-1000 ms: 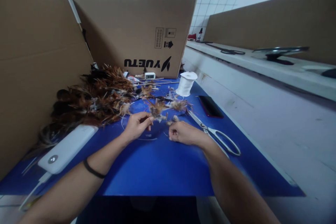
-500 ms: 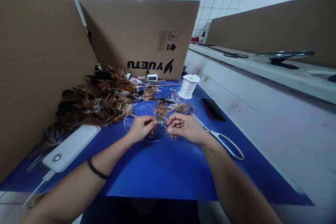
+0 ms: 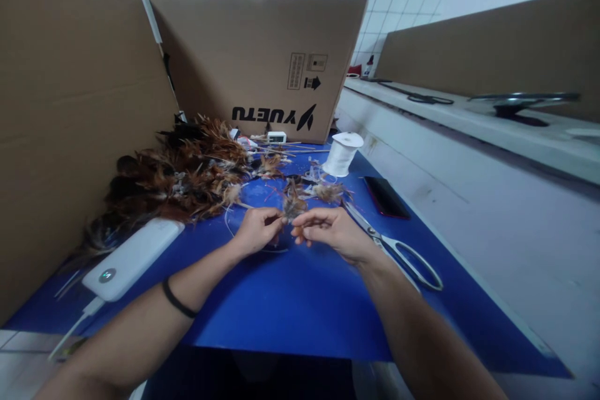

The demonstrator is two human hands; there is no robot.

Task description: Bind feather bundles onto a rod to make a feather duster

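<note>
My left hand (image 3: 259, 231) is closed, thumb and fingertips pinching the base of a small bunch of brown and grey feathers (image 3: 293, 205). The tips of the bunch point away from me, over the blue table. My right hand (image 3: 330, 231) is close against the bunch's right side, its fingers loosely stretched and a little apart. Nothing shows in its grasp, though its fingertips partly hide the base of the bunch. Another feather bunch (image 3: 328, 192) lies just beyond my right hand. Large scissors (image 3: 391, 247) rest beside my right wrist, blades partly open.
A big pile of brown feathers (image 3: 187, 181) fills the table's left side, near a white power bank (image 3: 134, 259) with a cable. A white spool (image 3: 344, 154) and a dark phone (image 3: 387, 197) are at the right. Cardboard panels (image 3: 253, 62) wall the back and left.
My right hand has opened from a curled grip and moved in against the feather bunch. My left hand keeps its pinch on the bunch. The view has shifted slightly.
</note>
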